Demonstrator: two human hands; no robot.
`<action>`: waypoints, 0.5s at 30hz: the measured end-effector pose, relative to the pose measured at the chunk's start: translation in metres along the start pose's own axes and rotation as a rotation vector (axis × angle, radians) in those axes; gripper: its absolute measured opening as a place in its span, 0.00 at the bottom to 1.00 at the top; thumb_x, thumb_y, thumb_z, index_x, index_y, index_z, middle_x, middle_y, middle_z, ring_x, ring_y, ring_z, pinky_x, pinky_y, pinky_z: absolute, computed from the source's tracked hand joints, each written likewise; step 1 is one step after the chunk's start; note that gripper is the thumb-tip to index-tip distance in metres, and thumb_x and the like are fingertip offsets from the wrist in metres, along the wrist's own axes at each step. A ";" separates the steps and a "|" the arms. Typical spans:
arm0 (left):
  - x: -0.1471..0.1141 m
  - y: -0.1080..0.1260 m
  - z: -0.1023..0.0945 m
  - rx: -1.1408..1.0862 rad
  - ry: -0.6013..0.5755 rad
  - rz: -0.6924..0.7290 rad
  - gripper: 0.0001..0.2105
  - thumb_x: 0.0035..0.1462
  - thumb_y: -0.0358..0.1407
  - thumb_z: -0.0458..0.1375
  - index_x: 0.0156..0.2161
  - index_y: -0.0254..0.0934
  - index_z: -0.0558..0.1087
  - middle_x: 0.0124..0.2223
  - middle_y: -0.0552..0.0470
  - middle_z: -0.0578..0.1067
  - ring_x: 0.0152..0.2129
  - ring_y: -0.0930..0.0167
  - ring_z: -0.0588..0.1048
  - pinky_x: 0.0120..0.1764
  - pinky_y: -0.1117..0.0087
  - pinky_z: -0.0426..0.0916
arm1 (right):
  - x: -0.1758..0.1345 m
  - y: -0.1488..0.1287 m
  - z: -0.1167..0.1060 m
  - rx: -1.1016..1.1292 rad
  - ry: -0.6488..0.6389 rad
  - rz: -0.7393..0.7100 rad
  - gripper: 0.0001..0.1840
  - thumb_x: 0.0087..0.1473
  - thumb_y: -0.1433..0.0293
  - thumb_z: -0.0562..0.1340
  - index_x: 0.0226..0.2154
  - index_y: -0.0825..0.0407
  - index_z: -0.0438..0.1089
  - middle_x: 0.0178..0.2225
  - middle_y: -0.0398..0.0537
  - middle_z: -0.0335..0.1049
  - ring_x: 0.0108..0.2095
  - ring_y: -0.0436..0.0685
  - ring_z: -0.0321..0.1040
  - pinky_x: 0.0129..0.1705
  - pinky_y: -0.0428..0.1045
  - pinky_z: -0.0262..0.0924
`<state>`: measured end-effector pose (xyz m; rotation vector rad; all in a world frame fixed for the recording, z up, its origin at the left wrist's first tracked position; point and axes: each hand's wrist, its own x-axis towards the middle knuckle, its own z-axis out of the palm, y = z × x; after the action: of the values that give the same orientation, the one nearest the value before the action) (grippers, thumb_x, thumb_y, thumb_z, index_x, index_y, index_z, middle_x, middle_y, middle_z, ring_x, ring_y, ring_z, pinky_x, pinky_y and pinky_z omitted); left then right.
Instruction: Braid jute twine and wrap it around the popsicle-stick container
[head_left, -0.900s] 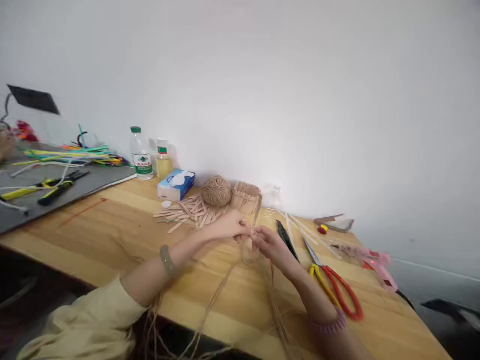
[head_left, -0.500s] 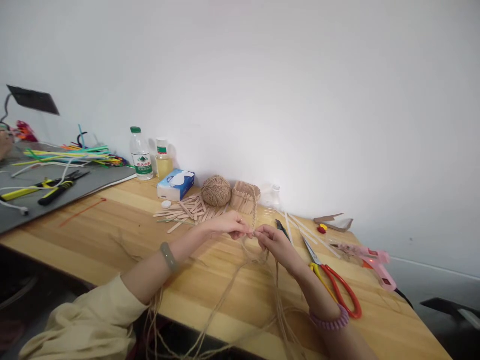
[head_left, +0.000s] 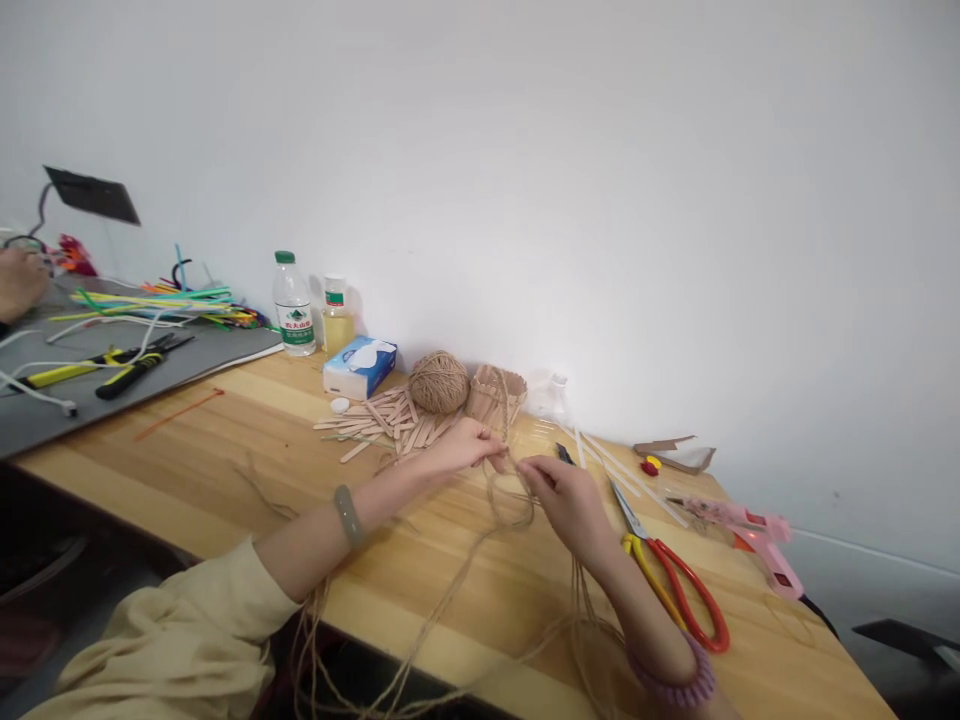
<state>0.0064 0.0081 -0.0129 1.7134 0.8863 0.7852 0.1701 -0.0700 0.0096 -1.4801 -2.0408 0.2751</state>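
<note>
My left hand (head_left: pixel 471 446) pinches the lower end of a braided twine cord (head_left: pixel 505 405), which runs up to a small basket (head_left: pixel 487 393) faced with wooden sticks by the wall. Just right of it, my right hand (head_left: pixel 559 490) is closed on loose strands of the same jute twine. Long twine strands (head_left: pixel 457 575) loop below both hands and hang over the table's front edge. A ball of twine (head_left: pixel 439 382) rests left of the basket, with a pile of wooden craft sticks (head_left: pixel 386 418) in front of it.
Red-and-yellow-handled scissors (head_left: pixel 671 580) lie beside my right forearm, near a pink glue gun (head_left: pixel 757 540) and a box cutter (head_left: pixel 565 455). Tissues (head_left: pixel 361 368) and a water bottle (head_left: pixel 295 310) stand left. Pliers (head_left: pixel 135 368), pipe cleaners (head_left: pixel 172 305) and another person's hand (head_left: pixel 21 283) are farther left.
My right hand has moved right and slightly down, away from my left hand, drawing twine strands with it. My left hand stays at the braid's end. The view has shifted slightly.
</note>
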 end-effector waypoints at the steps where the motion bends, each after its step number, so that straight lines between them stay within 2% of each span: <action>1: -0.001 0.000 0.002 -0.063 0.029 -0.008 0.13 0.47 0.39 0.55 0.20 0.31 0.71 0.13 0.58 0.60 0.12 0.80 0.54 0.17 0.76 0.46 | -0.002 -0.003 0.005 0.017 -0.024 -0.044 0.14 0.55 0.67 0.50 0.29 0.52 0.69 0.24 0.44 0.70 0.25 0.52 0.63 0.28 0.45 0.53; 3: -0.003 0.002 0.005 -0.259 0.077 -0.044 0.11 0.46 0.38 0.57 0.21 0.30 0.70 0.15 0.57 0.63 0.11 0.80 0.55 0.16 0.77 0.45 | -0.005 -0.008 0.017 0.002 -0.074 -0.125 0.13 0.56 0.70 0.49 0.30 0.52 0.67 0.25 0.45 0.68 0.25 0.52 0.63 0.28 0.45 0.53; 6: -0.004 0.003 0.006 -0.608 0.101 -0.124 0.08 0.44 0.34 0.59 0.22 0.28 0.69 0.21 0.52 0.69 0.11 0.83 0.55 0.15 0.78 0.43 | -0.008 -0.010 0.030 -0.060 -0.172 -0.189 0.13 0.55 0.73 0.47 0.25 0.53 0.63 0.21 0.44 0.64 0.23 0.51 0.59 0.26 0.46 0.51; 8: -0.002 0.003 0.000 -0.750 0.121 -0.156 0.07 0.44 0.31 0.59 0.22 0.28 0.67 0.20 0.53 0.67 0.10 0.84 0.54 0.14 0.79 0.42 | -0.009 -0.009 0.031 -0.025 -0.288 -0.192 0.13 0.54 0.75 0.47 0.23 0.52 0.62 0.19 0.42 0.61 0.22 0.50 0.57 0.26 0.45 0.51; 12: 0.008 0.001 -0.027 -0.874 0.230 -0.124 0.08 0.47 0.30 0.56 0.21 0.31 0.62 0.17 0.60 0.59 0.09 0.85 0.51 0.12 0.81 0.43 | -0.010 -0.003 0.011 0.208 -0.635 -0.086 0.11 0.52 0.75 0.49 0.27 0.54 0.65 0.17 0.39 0.59 0.19 0.47 0.57 0.24 0.43 0.51; 15: 0.014 -0.001 -0.049 -0.934 0.328 -0.063 0.09 0.48 0.29 0.56 0.22 0.32 0.60 0.17 0.61 0.59 0.08 0.85 0.52 0.11 0.82 0.45 | -0.008 0.000 -0.013 0.369 -0.913 0.009 0.13 0.52 0.66 0.54 0.34 0.57 0.69 0.15 0.38 0.57 0.16 0.45 0.55 0.20 0.42 0.50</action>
<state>-0.0279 0.0437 0.0008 0.7447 0.6162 1.2124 0.1795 -0.0797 0.0172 -1.2255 -2.4339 1.4625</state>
